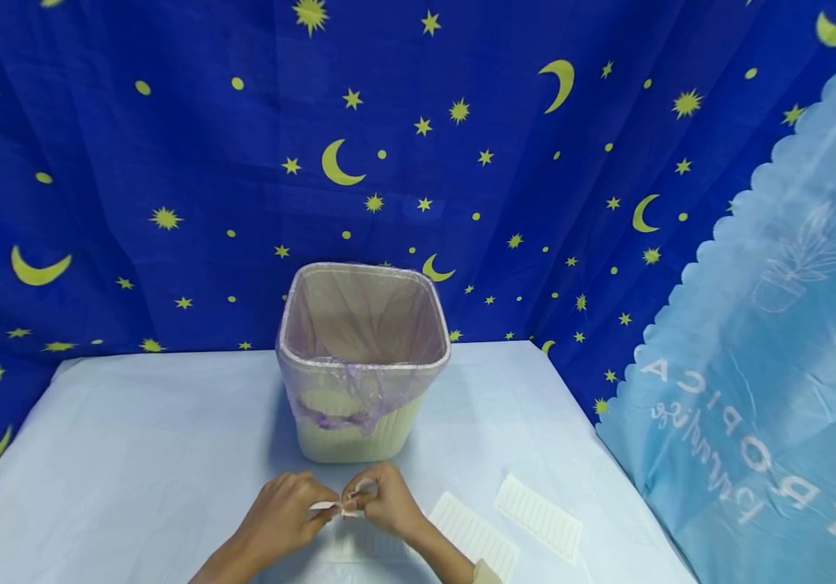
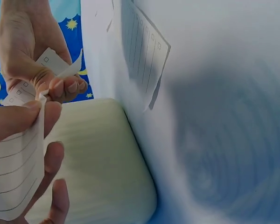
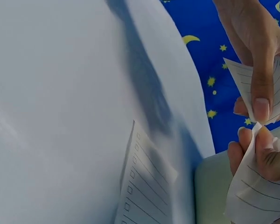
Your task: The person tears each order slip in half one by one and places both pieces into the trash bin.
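Observation:
My left hand (image 1: pixel 282 515) and right hand (image 1: pixel 386 500) meet just in front of the bin, each pinching a lined paper sheet with small checkboxes. In the left wrist view, the part of the sheet (image 2: pixel 18 172) in my left hand hangs downward. My right hand (image 2: pixel 30 56) pinches the other part, its bent end sticking out past the fingertips. Both parts come together at the fingertips; whether they are still joined I cannot tell. The right wrist view shows the left thumb (image 3: pixel 261 88) pressed on the paper.
A pale bin (image 1: pixel 355 442) lined with a thin purple bag (image 1: pixel 381 393) stands behind the hands. More lined sheets lie on the white-covered table: one sheet (image 1: pixel 472 535) right of the hands, another sheet (image 1: pixel 538 517) farther right, one under them. A blue star-patterned curtain (image 1: pixel 191 178) hangs behind.

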The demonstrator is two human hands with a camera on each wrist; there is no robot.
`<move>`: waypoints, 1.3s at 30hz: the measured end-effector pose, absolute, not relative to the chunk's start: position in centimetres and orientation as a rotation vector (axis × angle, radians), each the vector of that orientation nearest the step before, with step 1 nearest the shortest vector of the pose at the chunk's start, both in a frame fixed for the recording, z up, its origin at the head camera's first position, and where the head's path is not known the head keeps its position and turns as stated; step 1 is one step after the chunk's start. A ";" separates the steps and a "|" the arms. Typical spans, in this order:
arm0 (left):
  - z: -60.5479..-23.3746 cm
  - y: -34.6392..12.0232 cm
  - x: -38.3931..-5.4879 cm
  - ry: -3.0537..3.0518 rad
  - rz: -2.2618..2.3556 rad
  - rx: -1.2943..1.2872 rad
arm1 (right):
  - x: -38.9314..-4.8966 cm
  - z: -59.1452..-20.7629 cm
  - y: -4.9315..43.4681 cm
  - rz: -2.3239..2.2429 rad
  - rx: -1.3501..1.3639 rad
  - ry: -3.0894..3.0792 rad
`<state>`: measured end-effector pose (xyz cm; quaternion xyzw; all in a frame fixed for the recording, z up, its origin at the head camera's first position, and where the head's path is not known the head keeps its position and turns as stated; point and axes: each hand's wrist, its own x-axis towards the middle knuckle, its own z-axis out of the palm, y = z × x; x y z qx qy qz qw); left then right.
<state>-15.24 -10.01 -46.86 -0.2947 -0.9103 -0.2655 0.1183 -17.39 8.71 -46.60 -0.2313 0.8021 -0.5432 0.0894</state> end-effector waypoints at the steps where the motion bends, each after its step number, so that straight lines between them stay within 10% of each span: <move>1: -46.8 -10.0 -15.3 -2.655 -0.779 -0.879 | -17.1 -46.1 8.7 -1.626 -0.684 2.370; 17: -46.2 -10.2 -15.3 -2.487 -0.810 -1.128 | -18.4 -49.3 10.4 -1.382 -0.903 2.586; 39: -40.3 -10.8 -14.8 -2.283 -0.592 -1.179 | -18.6 -41.8 11.4 -1.253 -1.195 2.873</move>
